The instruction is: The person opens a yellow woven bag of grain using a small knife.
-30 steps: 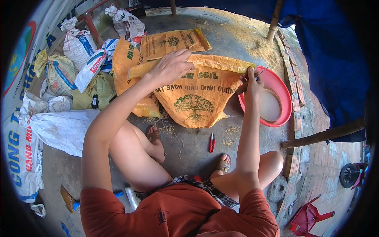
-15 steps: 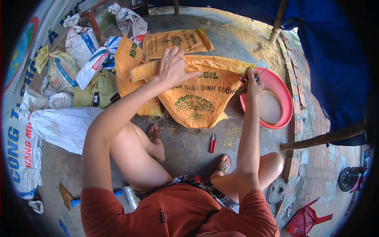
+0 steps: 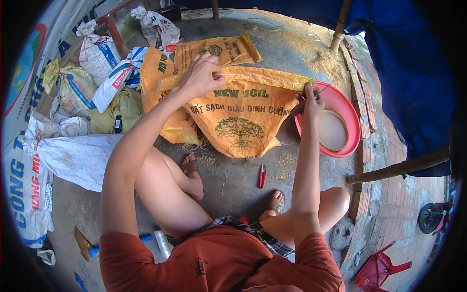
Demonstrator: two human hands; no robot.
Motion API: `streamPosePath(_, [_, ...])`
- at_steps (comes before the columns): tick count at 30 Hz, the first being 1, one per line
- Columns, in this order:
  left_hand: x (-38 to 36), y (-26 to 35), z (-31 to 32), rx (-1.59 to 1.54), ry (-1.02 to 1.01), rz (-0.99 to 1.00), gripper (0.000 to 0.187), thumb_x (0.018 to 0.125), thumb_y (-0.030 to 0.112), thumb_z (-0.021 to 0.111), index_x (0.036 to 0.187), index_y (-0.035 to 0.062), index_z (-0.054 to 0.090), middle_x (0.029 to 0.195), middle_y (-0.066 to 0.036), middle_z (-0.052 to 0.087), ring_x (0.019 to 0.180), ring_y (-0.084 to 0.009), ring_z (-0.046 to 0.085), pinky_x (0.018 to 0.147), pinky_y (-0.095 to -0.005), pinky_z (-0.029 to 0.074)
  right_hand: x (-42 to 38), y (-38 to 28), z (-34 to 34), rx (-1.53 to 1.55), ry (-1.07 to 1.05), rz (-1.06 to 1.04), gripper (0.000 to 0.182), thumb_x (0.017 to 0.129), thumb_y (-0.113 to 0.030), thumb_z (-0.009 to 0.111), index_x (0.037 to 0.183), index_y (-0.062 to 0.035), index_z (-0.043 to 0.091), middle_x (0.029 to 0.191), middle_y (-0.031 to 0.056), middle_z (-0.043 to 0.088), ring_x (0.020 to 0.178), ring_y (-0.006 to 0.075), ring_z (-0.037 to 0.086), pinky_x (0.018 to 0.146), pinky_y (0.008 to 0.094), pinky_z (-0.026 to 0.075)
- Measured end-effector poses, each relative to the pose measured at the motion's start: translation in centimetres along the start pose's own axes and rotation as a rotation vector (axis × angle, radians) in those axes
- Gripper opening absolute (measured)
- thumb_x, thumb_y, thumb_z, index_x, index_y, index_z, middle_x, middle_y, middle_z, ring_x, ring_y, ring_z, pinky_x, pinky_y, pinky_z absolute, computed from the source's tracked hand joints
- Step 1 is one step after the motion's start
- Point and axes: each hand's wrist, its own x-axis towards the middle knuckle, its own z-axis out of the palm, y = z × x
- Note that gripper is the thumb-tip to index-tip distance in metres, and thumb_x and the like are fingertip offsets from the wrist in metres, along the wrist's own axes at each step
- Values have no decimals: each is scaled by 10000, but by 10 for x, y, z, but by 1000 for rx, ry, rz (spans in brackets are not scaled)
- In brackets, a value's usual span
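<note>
An orange printed sack (image 3: 238, 112) hangs in front of me with its top edge folded over. Closed fingers of my left hand (image 3: 200, 78) grip that fold near its left end; a thin pale strand shows beside them. At the right corner of the fold, my right hand (image 3: 310, 101) pinches the sack. A thin metal needle-like tool (image 3: 323, 89) sticks out from those fingers, its grip partly hidden. Red-handled snips (image 3: 262, 176) lie on the ground between my feet.
A pink basin (image 3: 358, 121) with a round sieve (image 3: 334, 131) stands at right. Filled sacks (image 3: 99, 53) crowd the left, with more orange sacks (image 3: 168, 121) behind my left hand. A bamboo pole (image 3: 399, 168), blue tarp and overturned red stool (image 3: 382, 267) are right.
My left hand has shifted slightly left and closed from spread fingers onto the fold, uncovering more of the sack's lettering. My right hand stays at the corner.
</note>
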Motion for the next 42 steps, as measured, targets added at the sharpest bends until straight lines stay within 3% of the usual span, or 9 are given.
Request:
streamPosePath(4, [-2,-11,1,-87,2,55,210,607,139,620,521,17,472,626,-68,421,698,-228,428,687,-347,359,-1,2,1,-14,15,-25,155,858,-163,599,798,-41,523,712,25,524,597,102,539,549,240,517])
streamPosePath(14, [3,-18,5,-18,-74,87,225,617,144,606,521,29,438,639,-67,417,735,-225,432,696,-347,338,4,12,-2,49,60,-67,122,853,-147,603,827,-48,538,687,36,541,559,112,533,544,232,502])
streamPosePath(19, [4,-17,2,86,-84,185,213,611,124,596,513,40,427,679,-62,424,759,-223,433,733,-350,316,4,11,-2,36,79,-69,133,848,-154,611,837,-42,540,691,40,540,559,116,532,537,232,502])
streamPosePath(35, [4,-14,-3,173,-149,156,187,661,112,601,529,20,505,723,-75,463,852,-205,450,826,-340,313,3,12,-3,69,96,-72,155,845,-165,617,881,-30,550,721,39,549,590,105,541,558,222,507])
streamPosePath(38, [3,-30,-8,46,-261,35,212,733,157,632,592,41,524,738,-32,497,825,-167,489,785,-309,345,7,10,-9,42,18,-48,149,842,-158,620,885,-33,552,729,39,551,601,104,540,564,226,510])
streamPosePath(40, [10,-37,-21,-639,-321,-350,244,810,221,617,637,60,554,784,3,556,815,-127,532,758,-271,391,7,6,-9,68,100,-28,169,841,-174,624,866,-21,557,718,34,539,573,104,541,529,227,505])
streamPosePath(41, [9,-39,-26,-763,-220,-432,199,817,267,625,778,71,637,826,-6,597,804,-114,558,735,-258,429,7,5,-10,67,105,-11,168,842,-175,623,867,-23,559,708,39,548,563,110,544,527,224,501])
streamPosePath(42, [8,-46,-28,-763,-221,-434,199,817,267,625,778,71,637,826,-6,597,804,-114,558,735,-258,429,6,6,-11,68,106,-9,168,842,-175,623,867,-23,559,708,39,548,563,110,544,527,224,501])
